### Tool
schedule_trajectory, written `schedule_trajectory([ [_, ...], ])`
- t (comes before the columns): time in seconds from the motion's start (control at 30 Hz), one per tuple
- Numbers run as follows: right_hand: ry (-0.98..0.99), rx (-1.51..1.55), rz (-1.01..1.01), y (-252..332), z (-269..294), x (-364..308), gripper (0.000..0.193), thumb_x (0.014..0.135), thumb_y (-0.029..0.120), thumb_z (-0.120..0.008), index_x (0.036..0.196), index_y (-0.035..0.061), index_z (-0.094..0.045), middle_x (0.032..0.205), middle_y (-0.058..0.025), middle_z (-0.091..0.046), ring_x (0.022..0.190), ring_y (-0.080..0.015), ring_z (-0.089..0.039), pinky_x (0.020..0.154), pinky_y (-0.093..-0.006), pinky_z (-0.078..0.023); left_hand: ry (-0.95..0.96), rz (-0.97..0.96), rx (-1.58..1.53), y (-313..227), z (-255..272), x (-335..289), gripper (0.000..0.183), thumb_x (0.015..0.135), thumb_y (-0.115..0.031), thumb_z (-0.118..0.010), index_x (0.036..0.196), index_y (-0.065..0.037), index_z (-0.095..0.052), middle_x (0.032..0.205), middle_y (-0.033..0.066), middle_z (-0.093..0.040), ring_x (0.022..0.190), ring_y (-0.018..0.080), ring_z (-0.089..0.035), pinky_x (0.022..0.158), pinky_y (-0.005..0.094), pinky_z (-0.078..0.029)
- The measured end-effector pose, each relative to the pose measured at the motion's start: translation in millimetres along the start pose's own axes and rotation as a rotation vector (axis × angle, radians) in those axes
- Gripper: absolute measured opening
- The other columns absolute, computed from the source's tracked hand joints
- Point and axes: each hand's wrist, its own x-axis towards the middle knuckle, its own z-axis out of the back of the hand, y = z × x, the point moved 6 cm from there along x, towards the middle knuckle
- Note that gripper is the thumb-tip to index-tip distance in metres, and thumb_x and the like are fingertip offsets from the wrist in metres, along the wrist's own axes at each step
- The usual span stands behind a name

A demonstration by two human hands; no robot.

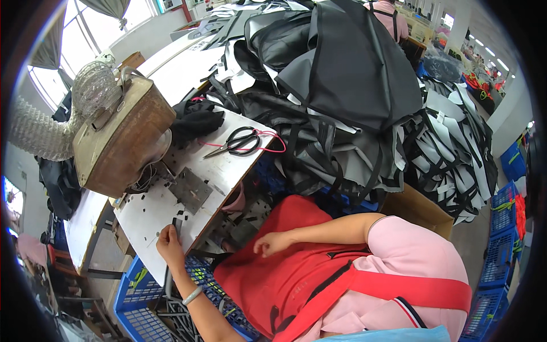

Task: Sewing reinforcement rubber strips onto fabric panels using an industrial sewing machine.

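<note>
My left hand (170,246), with a pale bangle on its wrist, is at the near edge of the white table (137,228). Its fingers are closed on a short dark strip (177,224) that sticks up past the fingertips. Over the red apron (307,228) hangs my right hand (272,244), fingers loosely bent and slightly apart, nothing visible in them. A dark metal plate (190,190) lies on the table, with small black scraps scattered around it. Black-handled scissors (242,141) with a pink cord (273,137) rest farther back.
A rusty metal hood (122,137) with a ribbed duct (43,128) stands over the table's left side. Black and grey cut material (353,68) is heaped at the back. Below my left arm is a blue crate (137,296) of dark strips. A cardboard box (419,211) stands right.
</note>
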Motion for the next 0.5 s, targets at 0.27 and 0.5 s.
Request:
schedule_trajectory([
  [0.27,-0.148,0.322,0.514,93.9,-34.0,46.8,0.032,0.088,0.012,-0.065,0.116,0.0029,-0.052,0.104,-0.0098,-0.060,0.101,-0.0152,-0.056,0.084,-0.0317,-0.048,0.293,-0.250,-0.371,-118.2,-118.2,-114.5,0.012,0.091,-0.012,-0.065,0.095,-0.001,-0.068,0.076,0.0027,-0.063,0.066,0.0123,-0.056,0.062,0.0240,-0.045],
  [0.5,-0.266,0.625,0.111,119.0,14.9,-14.0,0.021,0.097,0.023,-0.056,0.102,0.0043,-0.062,0.077,-0.0029,-0.062,0.064,-0.0105,-0.058,0.059,-0.0243,-0.049,0.334,-0.491,-0.010,-114.0,-70.1,-113.0,0.014,0.087,-0.007,-0.063,0.099,-0.002,-0.067,0.095,0.0113,-0.066,0.084,0.0242,-0.064,0.074,0.0306,-0.049],
])
